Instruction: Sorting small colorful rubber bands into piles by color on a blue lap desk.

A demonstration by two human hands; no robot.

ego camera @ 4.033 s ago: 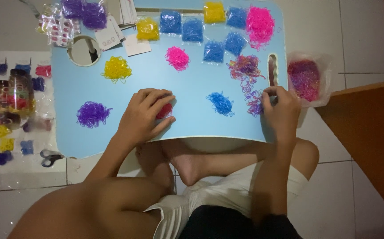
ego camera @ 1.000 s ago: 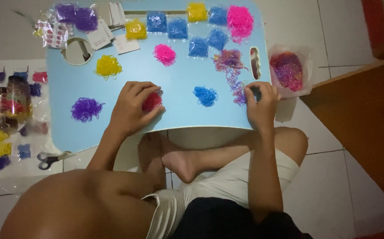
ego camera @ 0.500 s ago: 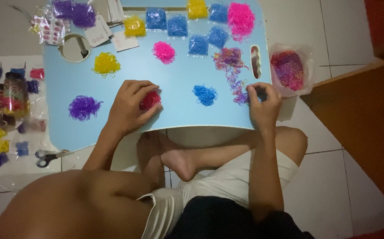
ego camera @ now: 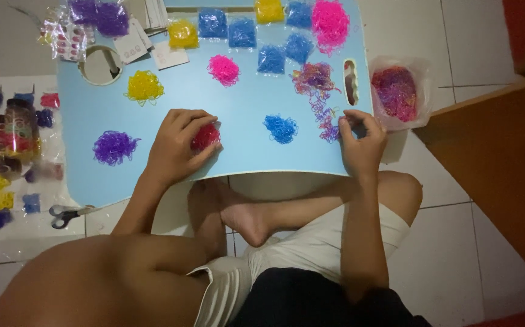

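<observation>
A red pile of small bands [ego camera: 205,135] is covered and clamped by the left hand [ego camera: 175,145] on the blue counter [ego camera: 244,109]. Right of that pile, past a blue pile [ego camera: 280,128], a strand from the mixed-colour bands [ego camera: 322,115] is pinched in the right hand [ego camera: 361,138] grip.

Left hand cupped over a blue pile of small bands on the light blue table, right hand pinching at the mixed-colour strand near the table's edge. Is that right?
Not quite. In the head view the pile under the left hand is red, not blue; the blue pile lies untouched between the hands. The rest holds: the right hand pinches at the mixed-colour strand on the light blue table.
</observation>
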